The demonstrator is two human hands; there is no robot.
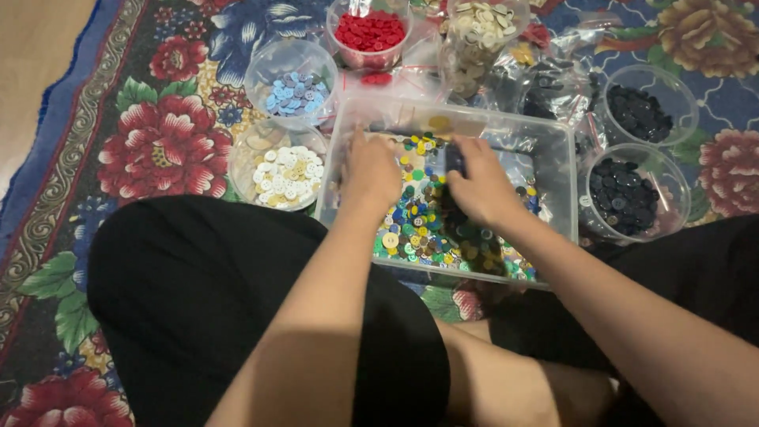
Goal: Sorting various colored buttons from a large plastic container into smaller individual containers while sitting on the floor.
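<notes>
A clear plastic tub (553, 138) sits in front of my crossed legs, holding a heap of mixed coloured buttons (419, 225). Both hands reach into it. My left hand (370, 172) rests palm down on the buttons at the tub's left side, fingers pointing away from me. Over the tub's middle, my right hand (480, 186) pinches a small dark button at its fingertips.
Round clear containers ring the tub: cream buttons (286, 175), light blue buttons (296, 92), red buttons (369, 32), off-white buttons (481, 28), and two of dark buttons (642, 112) (627, 195). Clear plastic bags (553, 75) lie behind. A floral rug (162, 146) covers the floor.
</notes>
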